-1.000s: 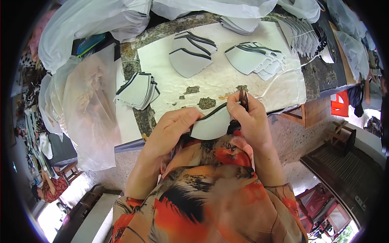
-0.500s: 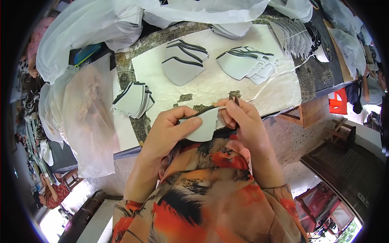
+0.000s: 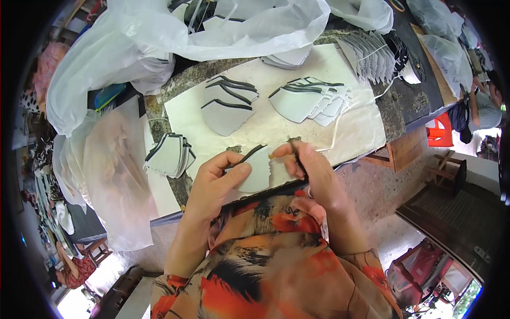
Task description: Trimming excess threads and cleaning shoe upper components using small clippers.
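Note:
My left hand (image 3: 215,178) pinches a white fabric piece (image 3: 254,173) between thumb and fingers. Black trim runs along its upper edge, and its right edge is jagged. Just to its right, my right hand (image 3: 311,170) curls around small dark snips (image 3: 302,169), mostly hidden by the fingers. The right hand is slightly apart from the piece. On the pale sheet beyond lie more trimmed white pieces: a loose group (image 3: 227,117), a fanned pile (image 3: 297,102) to its right, and a small stack (image 3: 168,154) left of my left hand.
A pale sheet (image 3: 350,127) covers the worn table top. A white cord (image 3: 337,130) lies across its right side. Translucent plastic bags (image 3: 119,175) fill the left and far edges. Tied bundles of pieces (image 3: 366,56) sit far right. A wooden stool (image 3: 449,170) and red crate (image 3: 440,132) stand right.
My right hand has let go of the white strip at the piece's corner and drawn slightly apart. The left hand still holds the piece, now more upright. The view has shifted a little.

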`<state>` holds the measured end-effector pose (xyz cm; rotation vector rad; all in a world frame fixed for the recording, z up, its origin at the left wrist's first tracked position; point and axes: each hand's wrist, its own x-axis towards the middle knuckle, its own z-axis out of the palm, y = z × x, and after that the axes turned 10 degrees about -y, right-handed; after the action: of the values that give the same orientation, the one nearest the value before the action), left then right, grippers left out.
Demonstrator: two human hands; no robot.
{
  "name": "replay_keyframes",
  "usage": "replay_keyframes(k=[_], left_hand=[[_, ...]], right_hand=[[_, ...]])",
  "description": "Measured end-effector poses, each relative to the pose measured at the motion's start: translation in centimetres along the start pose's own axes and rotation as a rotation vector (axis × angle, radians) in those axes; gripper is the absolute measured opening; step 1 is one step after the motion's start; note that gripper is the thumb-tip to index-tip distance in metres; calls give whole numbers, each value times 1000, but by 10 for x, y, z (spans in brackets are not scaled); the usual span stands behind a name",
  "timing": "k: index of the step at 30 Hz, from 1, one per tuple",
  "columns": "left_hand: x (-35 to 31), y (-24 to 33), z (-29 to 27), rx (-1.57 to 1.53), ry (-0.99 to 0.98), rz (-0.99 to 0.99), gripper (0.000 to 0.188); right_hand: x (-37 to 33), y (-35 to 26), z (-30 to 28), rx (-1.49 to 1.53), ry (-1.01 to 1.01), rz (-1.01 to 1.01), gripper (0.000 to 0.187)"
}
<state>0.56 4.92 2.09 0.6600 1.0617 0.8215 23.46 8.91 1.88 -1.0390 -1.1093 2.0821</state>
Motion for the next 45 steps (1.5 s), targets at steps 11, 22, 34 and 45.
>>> replay_keyframes(k=[11, 22, 34, 45], left_hand=[[-4, -2, 5, -3, 72, 71, 17], [-8, -6, 13, 48, 35, 43, 13], [-6, -7, 13, 41, 46, 32, 13], [-2, -5, 11, 234, -14, 4, 18]], right_hand=[[1, -4, 10, -189, -44, 17, 46], [7, -2, 13, -57, -34, 47, 48], [11, 3, 4, 21, -116, 67, 46], [10, -23, -1, -137, 6, 104, 22]])
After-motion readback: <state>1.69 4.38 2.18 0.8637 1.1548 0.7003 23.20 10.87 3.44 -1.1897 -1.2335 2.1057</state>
